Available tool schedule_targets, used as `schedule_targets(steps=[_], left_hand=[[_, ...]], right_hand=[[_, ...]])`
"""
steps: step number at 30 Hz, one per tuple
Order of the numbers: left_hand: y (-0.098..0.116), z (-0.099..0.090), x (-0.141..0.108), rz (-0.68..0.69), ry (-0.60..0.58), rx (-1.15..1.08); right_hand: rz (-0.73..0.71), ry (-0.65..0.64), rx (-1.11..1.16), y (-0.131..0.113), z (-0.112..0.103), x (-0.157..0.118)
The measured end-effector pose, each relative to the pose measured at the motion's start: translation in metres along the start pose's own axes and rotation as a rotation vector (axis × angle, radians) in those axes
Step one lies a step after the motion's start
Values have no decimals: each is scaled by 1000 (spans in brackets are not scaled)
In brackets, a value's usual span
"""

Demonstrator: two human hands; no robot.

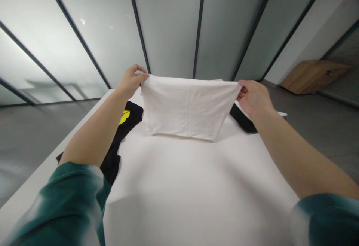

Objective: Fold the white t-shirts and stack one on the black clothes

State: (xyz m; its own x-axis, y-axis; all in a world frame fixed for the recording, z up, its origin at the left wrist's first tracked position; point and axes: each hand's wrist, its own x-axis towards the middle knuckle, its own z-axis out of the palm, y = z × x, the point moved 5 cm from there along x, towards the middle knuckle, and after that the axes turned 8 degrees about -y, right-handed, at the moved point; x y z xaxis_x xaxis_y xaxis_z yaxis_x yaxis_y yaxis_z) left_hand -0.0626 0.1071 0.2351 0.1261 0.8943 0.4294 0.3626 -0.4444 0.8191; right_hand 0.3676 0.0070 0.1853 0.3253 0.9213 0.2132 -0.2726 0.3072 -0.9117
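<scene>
A white cloth (186, 107) is stretched wide between both hands, its top edge nearly level and its lower edge hanging at or just over the white table (179, 186). My left hand (133, 79) pinches the top left corner between thumb and fingers. The top right corner is gripped by my right hand (254, 96), its fingers curled behind the fabric. Whether the lower edge touches the table is hard to tell.
On the table's left lies a black garment (112, 160) with a yellow print, partly behind my left arm. Folded black and white fabric (242, 120) sits beneath my right hand. Frosted glass panels (168, 25) stand beyond the table; a wooden cabinet (314, 75) is at the far right.
</scene>
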Motion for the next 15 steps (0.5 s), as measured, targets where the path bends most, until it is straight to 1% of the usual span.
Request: schedule_targets(steps=[2, 5, 8, 10, 11, 13, 15], left_hand=[[-4, 1, 0, -17, 11, -2], [-14, 6, 6, -60, 16, 6], [-20, 13, 24, -103, 34, 17], [-17, 14, 38, -100, 59, 15], [-13, 14, 45, -82, 71, 10], [-1, 9, 51, -19, 88, -3], [10, 3, 42, 66, 90, -7]], right_hand=[[14, -8, -18, 3, -1, 5], [30, -17, -45, 11, 3, 17], [73, 41, -89, 18, 14, 36], [77, 86, -132, 16, 22, 51], [56, 92, -154, 12, 26, 59], [-39, 49, -202, 2, 32, 70], [-171, -16, -258, -6, 30, 70]])
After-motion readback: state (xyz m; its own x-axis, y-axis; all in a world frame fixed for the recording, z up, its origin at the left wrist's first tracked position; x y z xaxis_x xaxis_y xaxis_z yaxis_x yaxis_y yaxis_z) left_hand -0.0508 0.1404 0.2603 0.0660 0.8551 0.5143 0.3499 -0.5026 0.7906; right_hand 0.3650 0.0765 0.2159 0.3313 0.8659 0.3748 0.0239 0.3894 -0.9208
